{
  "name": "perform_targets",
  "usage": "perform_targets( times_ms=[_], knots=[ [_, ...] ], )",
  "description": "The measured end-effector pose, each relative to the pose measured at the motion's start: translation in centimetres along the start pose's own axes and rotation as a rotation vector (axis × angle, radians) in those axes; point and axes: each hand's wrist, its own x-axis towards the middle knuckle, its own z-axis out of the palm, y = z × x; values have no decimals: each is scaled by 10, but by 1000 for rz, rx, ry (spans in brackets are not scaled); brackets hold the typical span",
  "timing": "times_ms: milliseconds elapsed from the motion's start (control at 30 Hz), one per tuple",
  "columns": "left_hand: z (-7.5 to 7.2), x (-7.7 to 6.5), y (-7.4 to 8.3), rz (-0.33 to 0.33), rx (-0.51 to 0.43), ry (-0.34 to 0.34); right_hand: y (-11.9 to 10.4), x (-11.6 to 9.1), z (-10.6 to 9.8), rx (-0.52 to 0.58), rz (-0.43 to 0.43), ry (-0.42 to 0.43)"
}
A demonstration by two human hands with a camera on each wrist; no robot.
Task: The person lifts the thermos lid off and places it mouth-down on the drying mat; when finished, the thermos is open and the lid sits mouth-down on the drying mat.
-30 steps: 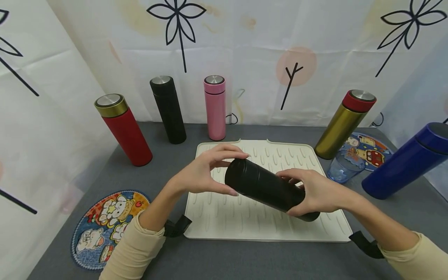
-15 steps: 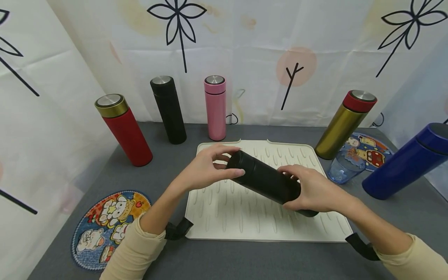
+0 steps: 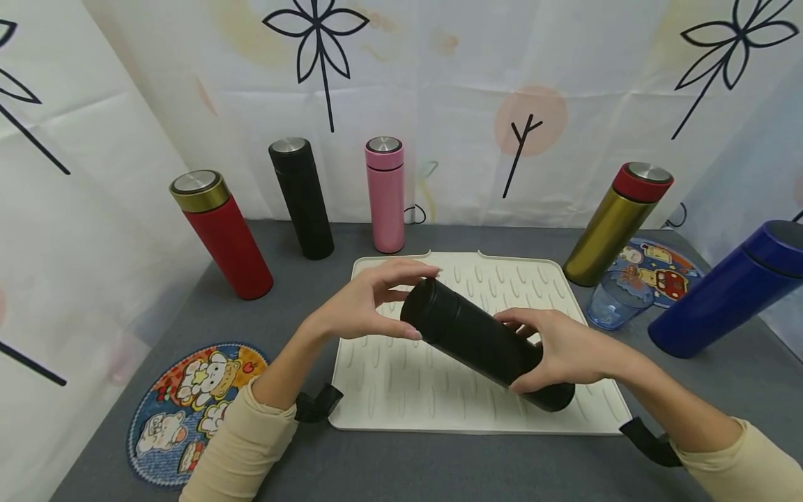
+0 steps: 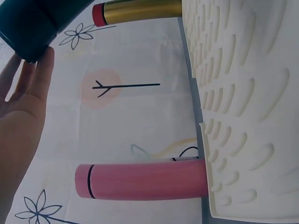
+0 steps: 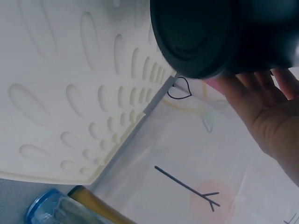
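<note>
A black thermos bottle point(image 3: 479, 338) is held tilted above the cream ribbed mat point(image 3: 401, 397), its capped end up and to the left. My right hand point(image 3: 561, 345) grips it around the lower body, near the base. With thumb and fingers spread to either side, my left hand point(image 3: 370, 301) holds the cap end. In the left wrist view the fingertips point(image 4: 44, 60) meet the bottle's end. The bottle's round base point(image 5: 191, 42) faces the right wrist camera, with fingers along its side.
Behind the mat stand red point(image 3: 227, 240), black point(image 3: 302, 199) and pink point(image 3: 385, 199) thermoses. To the right are a gold thermos point(image 3: 611, 230) with a red cap, a clear blue glass point(image 3: 617, 303) and a large blue thermos point(image 3: 721, 293). Round cartoon mats lie at left point(image 3: 188, 425) and right point(image 3: 668, 268).
The black bottle rose slightly and the left thumb lay over its cap half a second ago. Now the cap end is a little lower and the thumb is back at its edge.
</note>
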Motion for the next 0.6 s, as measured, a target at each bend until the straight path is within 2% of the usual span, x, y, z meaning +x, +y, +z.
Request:
perform_targets(
  times_ms=[133, 333, 400, 500, 600],
  knots=[
    [2, -1, 1, 62, -34, -54, 0, -2, -2, 76, -24, -76],
    [6, 0, 5, 116, -82, -155, 3, -1, -4, 217, -81, -237],
    [7, 1, 7, 131, -80, -173, 4, -1, -4, 242, -94, -266],
    [9, 2, 10, 156, -59, -158, 3, -1, -3, 230, -102, -250],
    [10, 2, 10, 152, -27, -99, 1, -1, -2, 168, -84, -180]
  ],
)
